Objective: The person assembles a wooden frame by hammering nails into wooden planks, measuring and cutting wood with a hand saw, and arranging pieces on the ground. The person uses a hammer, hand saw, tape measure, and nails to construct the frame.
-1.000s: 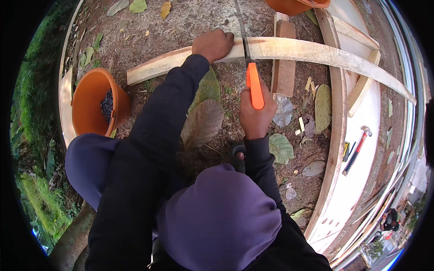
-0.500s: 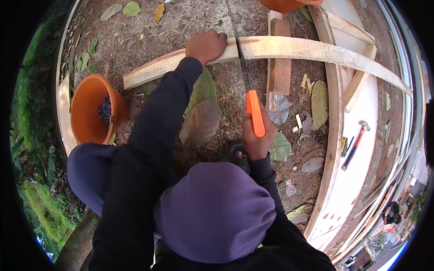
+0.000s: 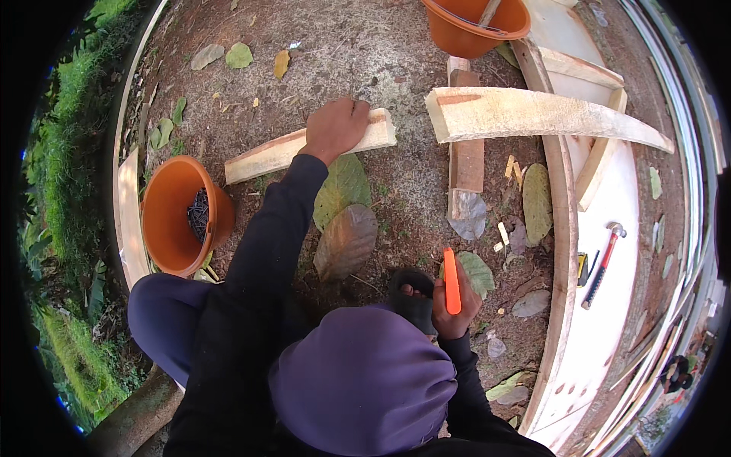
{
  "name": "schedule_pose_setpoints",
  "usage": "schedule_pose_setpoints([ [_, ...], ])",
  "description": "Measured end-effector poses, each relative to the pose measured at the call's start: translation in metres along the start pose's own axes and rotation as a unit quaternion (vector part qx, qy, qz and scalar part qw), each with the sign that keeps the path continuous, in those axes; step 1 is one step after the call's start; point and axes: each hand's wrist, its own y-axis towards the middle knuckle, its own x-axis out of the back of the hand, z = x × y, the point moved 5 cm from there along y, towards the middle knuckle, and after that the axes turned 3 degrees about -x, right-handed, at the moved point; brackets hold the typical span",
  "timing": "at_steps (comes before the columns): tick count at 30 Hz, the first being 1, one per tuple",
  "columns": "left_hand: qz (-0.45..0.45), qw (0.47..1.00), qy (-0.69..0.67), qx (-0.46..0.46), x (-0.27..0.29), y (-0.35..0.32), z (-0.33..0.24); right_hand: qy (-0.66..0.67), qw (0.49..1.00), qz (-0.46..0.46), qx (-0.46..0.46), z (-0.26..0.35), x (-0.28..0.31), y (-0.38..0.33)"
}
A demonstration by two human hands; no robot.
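My left hand [image 3: 336,129] grips a short cut length of timber [image 3: 266,158] near its sawn right end. A gap parts it from the longer timber [image 3: 518,116], whose wide end lies over wooden blocks [image 3: 466,164] and which reaches right across the frame's beam. My right hand [image 3: 457,303] is closed round the orange handle of a handsaw [image 3: 452,282], held low beside my sandalled foot [image 3: 412,297]. The saw's blade can hardly be made out from this angle.
An orange bucket with dark nails [image 3: 179,217] stands at the left; another orange bucket [image 3: 476,30] is at the far side. On the right, a timber frame [image 3: 565,251] borders a white board carrying a hammer [image 3: 604,265] and a tape measure [image 3: 582,269]. Large leaves [image 3: 346,242] litter the ground.
The timber has come apart into two pieces where the saw crossed it. My right hand has drawn the handsaw back toward me, while my left hand keeps hold of the short piece.
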Motion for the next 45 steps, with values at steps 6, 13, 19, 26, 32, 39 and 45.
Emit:
schedule_pose_setpoints([
  [6,-0.088,0.995,-0.038,-0.025,0.030,0.000,-0.009,-0.055,0.998,0.014,0.006,-0.015,0.031,-0.024],
  [13,-0.230,0.965,-0.108,-0.060,0.087,0.011,-0.035,-0.136,0.990,-0.008,0.032,-0.032,0.059,-0.074],
  [19,-0.393,0.913,-0.085,-0.074,0.139,-0.016,-0.085,-0.143,0.989,-0.031,-0.008,-0.027,0.053,-0.096],
  [26,-0.462,0.793,-0.394,-0.054,0.216,-0.055,-0.132,-0.062,0.984,-0.097,-0.133,0.008,0.045,-0.036],
  [32,-0.512,0.705,-0.491,-0.010,0.228,-0.053,-0.121,0.245,0.910,-0.039,-0.333,0.031,0.049,0.097],
  [39,-0.509,0.630,-0.580,0.088,0.238,-0.060,-0.067,0.470,0.787,-0.051,-0.397,0.040,-0.013,0.191],
  [45,-0.408,0.583,-0.698,0.083,0.226,-0.058,-0.055,0.577,0.752,-0.079,-0.310,0.058,-0.025,0.200],
])
